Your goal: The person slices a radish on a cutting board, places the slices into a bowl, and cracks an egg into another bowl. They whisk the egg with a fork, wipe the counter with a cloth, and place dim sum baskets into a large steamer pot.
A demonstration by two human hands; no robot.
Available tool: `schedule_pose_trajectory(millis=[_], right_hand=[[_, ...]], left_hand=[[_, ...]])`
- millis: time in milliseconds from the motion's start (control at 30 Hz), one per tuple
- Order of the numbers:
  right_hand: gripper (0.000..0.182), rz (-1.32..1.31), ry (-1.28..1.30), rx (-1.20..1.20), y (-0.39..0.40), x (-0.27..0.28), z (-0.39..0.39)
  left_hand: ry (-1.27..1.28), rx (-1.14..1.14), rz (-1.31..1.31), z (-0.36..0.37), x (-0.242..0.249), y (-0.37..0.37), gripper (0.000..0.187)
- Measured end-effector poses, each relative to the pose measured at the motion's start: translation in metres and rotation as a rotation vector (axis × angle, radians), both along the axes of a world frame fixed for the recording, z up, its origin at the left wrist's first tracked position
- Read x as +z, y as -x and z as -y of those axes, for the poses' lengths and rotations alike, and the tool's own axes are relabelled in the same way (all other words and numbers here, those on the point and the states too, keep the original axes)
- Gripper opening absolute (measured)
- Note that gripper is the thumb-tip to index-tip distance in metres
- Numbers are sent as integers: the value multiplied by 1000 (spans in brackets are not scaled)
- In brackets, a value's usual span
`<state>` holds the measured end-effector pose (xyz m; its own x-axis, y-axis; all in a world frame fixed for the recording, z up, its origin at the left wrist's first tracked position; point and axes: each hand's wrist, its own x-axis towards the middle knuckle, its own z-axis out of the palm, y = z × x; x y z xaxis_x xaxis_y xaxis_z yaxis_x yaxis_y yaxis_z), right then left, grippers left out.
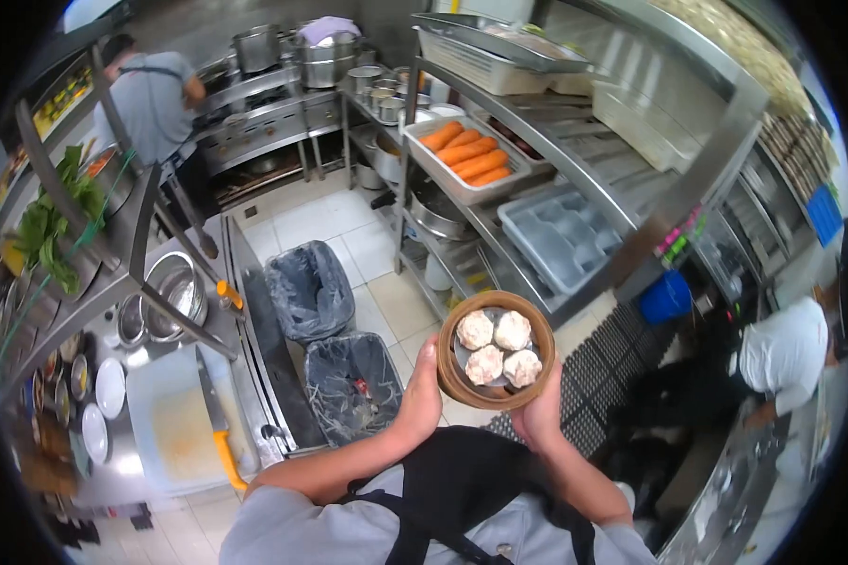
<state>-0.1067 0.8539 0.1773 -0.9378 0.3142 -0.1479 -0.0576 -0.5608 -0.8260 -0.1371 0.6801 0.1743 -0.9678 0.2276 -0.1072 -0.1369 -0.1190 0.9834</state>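
Observation:
A round bamboo steamer basket (449, 384) is held level in front of my body, its open top facing up. Inside it are several pale dumplings (484, 365), spaced apart on a light liner. My left hand (422, 395) grips the basket's left side, and my right hand (540, 411) grips its lower right side. The fingers of both hands are mostly hidden beneath and behind the basket.
On the left counter lie a cutting board (165, 424) and a knife (219, 414). Two lined bins (313, 292) stand ahead. A metal rack (499, 113) holds a carrot tray (471, 193). One person (151, 99) stands back left, another (777, 353) at right.

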Motion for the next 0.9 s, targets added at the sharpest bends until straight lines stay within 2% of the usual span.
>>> schedule_pose_trajectory(millis=[67, 100, 133, 167, 200, 267, 300, 333, 400, 567, 633, 800, 867, 900], right_hand=[[56, -56, -54, 110, 44, -3, -17], [56, -24, 30, 161, 63, 4, -15], [56, -9, 7, 200, 81, 8, -10], [56, -19, 13, 251, 102, -7, -8], [56, -33, 16, 302, 126, -21, -5], [56, -49, 5, 421, 167, -23, 15], [56, -20, -6, 448, 185, -18, 28], [57, 8, -16, 469, 205, -13, 42], [58, -5, -30, 546, 248, -15, 64], [58, -89, -138, 656, 368, -26, 112], [57, -55, -65, 711, 450, -19, 148], [62, 5, -127, 760, 569, -7, 214], [64, -7, -106, 820, 616, -16, 239], [65, 10, -100, 822, 633, -8, 251]], left_hand=[[-45, 110, 42, -13, 11, 23, 61], [-12, 208, 94, -14, 19, 32, 64], [23, 302, 157, -12, 23, 38, 67], [-54, 407, 132, -10, 5, 51, 70], [-97, 380, 155, -1, 6, 64, 63], [-205, 520, 143, 12, -5, 89, 65], [-256, 619, 292, 16, 11, 98, 67], [-334, 658, 151, 22, 4, 114, 67], [-440, 752, 118, 33, 3, 143, 58], [-445, 875, 23, 68, -14, 248, 66], [-435, 921, 0, 98, -16, 324, 65], [-413, 995, 48, 152, -9, 434, 64], [-390, 1059, -36, 174, -10, 479, 64], [-385, 1012, -52, 186, -11, 499, 63]])
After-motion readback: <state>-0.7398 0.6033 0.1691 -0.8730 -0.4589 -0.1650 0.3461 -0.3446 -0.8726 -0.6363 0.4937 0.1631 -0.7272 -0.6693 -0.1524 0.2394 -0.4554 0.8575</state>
